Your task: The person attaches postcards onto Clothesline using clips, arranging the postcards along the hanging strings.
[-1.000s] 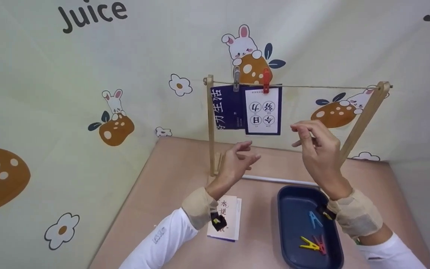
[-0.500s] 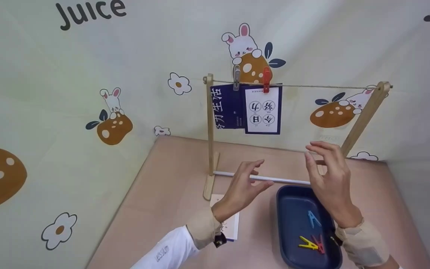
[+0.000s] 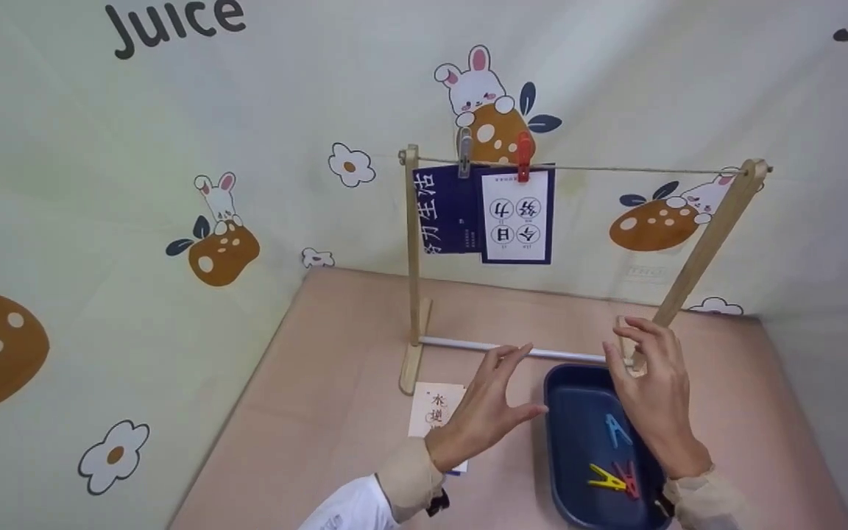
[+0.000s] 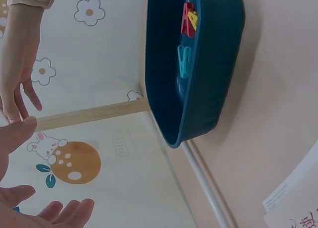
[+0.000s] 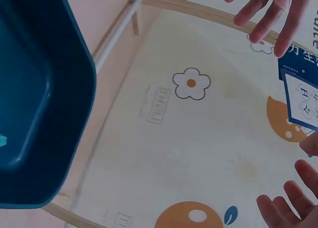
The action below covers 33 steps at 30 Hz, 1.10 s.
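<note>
"Loose card (image 3: 425, 414): position, lettering, and what lies left of it?"

"Far left: backdrop (image 3: 284, 96), lettered 'Juice'. Next: wooden left post (image 3: 414, 258). Loose card on the tabletop (image 3: 343, 346) near the post's foot; 水 legible at its head, characters below partly covered."

"Hung on the cord (image 3: 637, 171)?"

"Two. One dark blue card (image 3: 450, 213), grey clip (image 3: 464, 156), white characters 力生活. One white-faced card (image 3: 517, 221), blue border, red clip (image 3: 524, 158), circled characters 力 努 over 日 今; small print illegible."

"Left hand (image 3: 484, 406)?"

"Raised between loose card and tray (image 3: 577, 397); fingers extended, thumb parted from them."

"Tray contents?"

"Yellow clip (image 3: 610, 481), blue clip (image 3: 615, 432), second red clip (image 3: 631, 484)."

"Right hand (image 3: 657, 401)?"

"At the tray's right side; fingers loosely bent, thumb parted. Last: wooden right post (image 3: 718, 232)."
</note>
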### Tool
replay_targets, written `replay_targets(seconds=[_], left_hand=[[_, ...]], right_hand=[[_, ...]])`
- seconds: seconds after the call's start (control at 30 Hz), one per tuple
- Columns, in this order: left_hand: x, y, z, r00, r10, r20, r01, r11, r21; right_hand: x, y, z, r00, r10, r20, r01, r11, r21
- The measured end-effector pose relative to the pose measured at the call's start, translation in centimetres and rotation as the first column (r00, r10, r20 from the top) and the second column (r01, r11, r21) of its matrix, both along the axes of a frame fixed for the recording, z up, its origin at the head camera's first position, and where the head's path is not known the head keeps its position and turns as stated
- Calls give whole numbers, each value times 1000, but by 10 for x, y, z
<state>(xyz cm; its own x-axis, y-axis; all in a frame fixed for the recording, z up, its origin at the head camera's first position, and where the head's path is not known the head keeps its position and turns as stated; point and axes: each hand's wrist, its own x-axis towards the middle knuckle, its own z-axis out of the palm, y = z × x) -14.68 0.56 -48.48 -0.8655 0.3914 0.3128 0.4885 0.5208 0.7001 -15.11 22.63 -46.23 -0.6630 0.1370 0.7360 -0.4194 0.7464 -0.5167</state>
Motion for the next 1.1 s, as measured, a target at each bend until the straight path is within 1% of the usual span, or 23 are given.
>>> replay_targets(seconds=[0.07, 0.17, 0.27, 0.4, 0.5, 0.57, 0.63, 0.7, 0.87, 0.97, 1.1], left_hand=[[2, 3, -6, 1000, -21, 5, 21, 1000, 0], [5, 6, -14, 999, -46, 15, 46, 999, 17], [8, 9, -21, 998, -55, 25, 54, 998, 30], [12, 13, -33, 998, -54, 23, 53, 998, 21], [13, 16, -44, 997, -52, 49, 50, 998, 33], [15, 17, -52, 995, -54, 78, 50, 998, 49], [17, 19, -59, 991, -67, 118, 59, 996, 70], [19, 21, -66, 987, -78, 138, 69, 995, 69], [23, 28, -78, 983, -98, 155, 93, 995, 41], [26, 32, -81, 982, -104, 159, 100, 994, 34], [30, 37, -83, 974, -112, 198, 107, 994, 35]], right_hand=[[0, 2, -9, 999, -32, 33, 32, 999, 0], [0, 3, -22, 995, -61, 74, 63, 998, -21], [1, 3, -36, 988, -91, 126, 95, 995, -27], [3, 5, -56, 975, -123, 184, 124, 992, 5], [3, 9, -71, 971, -133, 199, 127, 991, 44], [2, 12, -80, 970, -140, 197, 127, 989, 78], [1, 15, -89, 969, -154, 193, 134, 985, 111], [1, 18, -97, 966, -166, 197, 141, 981, 134], [-1, 21, -108, 952, -181, 248, 152, 980, 131], [-3, 22, -110, 938, -186, 292, 152, 979, 133], [-5, 22, -111, 917, -196, 347, 145, 975, 167]])
